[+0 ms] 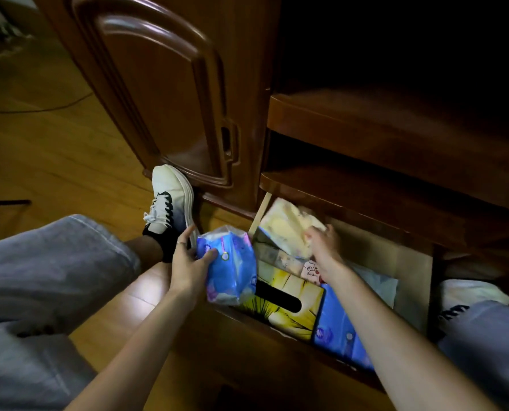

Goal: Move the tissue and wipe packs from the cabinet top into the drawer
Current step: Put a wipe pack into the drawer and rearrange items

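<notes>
Left hand (188,262) grips blue tissue pack (229,262) over the open drawer's (416,262) left edge, right hand (321,244) pinches yellow pack (286,226) at far-left corner; crowded drawer may jam packs, block closing.

white sneaker (170,200) on wooden floor (48,161), carved cabinet door (164,93), black cable (39,108)
</notes>
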Available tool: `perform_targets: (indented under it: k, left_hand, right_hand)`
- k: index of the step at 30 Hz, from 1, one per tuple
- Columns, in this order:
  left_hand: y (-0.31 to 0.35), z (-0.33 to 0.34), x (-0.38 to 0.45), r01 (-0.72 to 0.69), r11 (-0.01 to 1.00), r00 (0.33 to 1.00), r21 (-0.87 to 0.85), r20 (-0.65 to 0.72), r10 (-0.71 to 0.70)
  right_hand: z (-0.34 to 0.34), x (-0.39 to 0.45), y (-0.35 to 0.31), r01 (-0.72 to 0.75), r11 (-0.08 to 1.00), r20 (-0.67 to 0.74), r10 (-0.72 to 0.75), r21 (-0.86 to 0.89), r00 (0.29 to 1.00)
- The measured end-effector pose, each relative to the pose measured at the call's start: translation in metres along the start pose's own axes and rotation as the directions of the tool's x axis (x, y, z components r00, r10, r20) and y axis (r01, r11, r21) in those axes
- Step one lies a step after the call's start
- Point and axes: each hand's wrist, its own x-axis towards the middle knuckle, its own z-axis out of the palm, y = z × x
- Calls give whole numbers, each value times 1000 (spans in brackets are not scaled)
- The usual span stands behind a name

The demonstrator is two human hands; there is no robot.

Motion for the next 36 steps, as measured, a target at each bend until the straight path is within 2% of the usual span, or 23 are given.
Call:
perform_targets:
  k: [2, 5, 10, 12, 13, 15, 17, 20, 23, 25, 28, 31, 32, 34, 35, 36]
  left_hand:
    - [-3, 2, 2, -34, 998, 999, 50, 36, 32]
    - [-7, 7, 2, -44, 994, 998, 98, 46, 39]
    - [-7, 11, -3, -21, 992, 999, 125, 48, 15]
    - [-6, 12, -5, -28, 990, 999, 138, 49, 22]
    - [-6, 12, -6, -32, 989, 999, 147, 44, 25]
    - [-7, 14, -6, -27, 987, 999, 161, 28, 23]
    - [-8, 16, -5, -22, 986, 1000, 166, 11, 20]
    - [-9, 20, -4, -32, 984, 999, 178, -5, 33]
    - [-10, 24, -3, -40, 981, 999, 189, -5, 42]
    - [-11, 26, -2, -41, 980, 999, 194, -2, 42]
    - [-10, 27, -1, -26, 984, 1000, 177, 3, 26]
    - [-8, 27, -1, -10, 988, 1000, 155, -3, 11]
    - [-7, 28, -1, -2, 990, 1000, 143, -7, 3]
    - [-3, 30, 1, 27, 996, 999, 88, -25, -24]
    - [-1, 32, 2, 45, 998, 998, 38, -40, -44]
    - [1, 34, 3, 63, 998, 996, -21, -58, -65]
  right_hand:
    - [-9, 13, 4, 35, 999, -53, -36, -12, 998]
    - [-9, 31, 5, 75, 991, -46, -81, -115, 996]
    - [12, 63, 1, 153, 970, 93, -137, -191, 986]
    - [18, 76, 6, 189, 943, 154, -150, -276, 977]
    - [20, 83, 9, 212, 900, 190, -148, -382, 971]
    - [23, 93, 16, 264, 721, 210, -165, -640, 964]
    - [27, 94, 19, 307, 585, 188, -257, -750, 948]
    - [38, 96, 20, 449, 535, 260, -393, -715, 882]
    - [48, 96, 21, 535, 589, 384, -373, -605, 845]
    - [49, 94, 22, 570, 559, 429, -375, -602, 821]
    - [48, 93, 25, 576, 550, 429, -384, -605, 818]
    - [47, 89, 26, 539, 627, 387, -375, -563, 842]
    - [46, 85, 26, 556, 592, 370, -416, -583, 831]
    - [42, 74, 24, 639, 438, 329, -595, -632, 734]
    - [41, 67, 24, 685, 409, 291, -686, -603, 666]
    - [41, 56, 23, 723, 431, 245, -741, -540, 625]
